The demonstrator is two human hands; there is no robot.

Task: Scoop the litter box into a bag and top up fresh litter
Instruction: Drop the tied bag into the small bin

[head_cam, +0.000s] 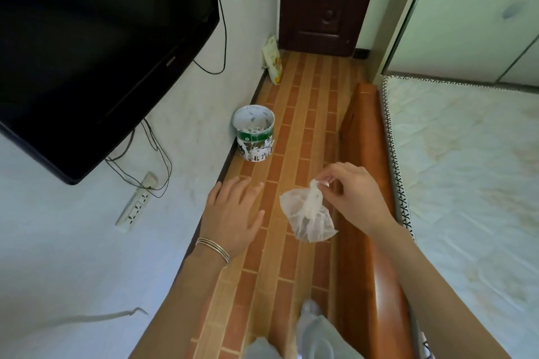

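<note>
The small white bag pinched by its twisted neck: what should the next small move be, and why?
Probably carry the bag forward and drop it into the open green-and-white can by the wall. The right hand pinches the gathered neck, the bag looks closed and hangs above the floor, and the can, already holding scraps, stands just ahead. The left hand is free, fingers spread.

place: home bedroom | evidence: mattress [472, 169] on wooden bed frame [361, 154], wall television [96, 46] (cables hanging), door [323, 0]

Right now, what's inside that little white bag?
The white bag, pinched at its gathered top by the right hand, shows something dark low down through the thin plastic. What it is cannot be made out.
</note>
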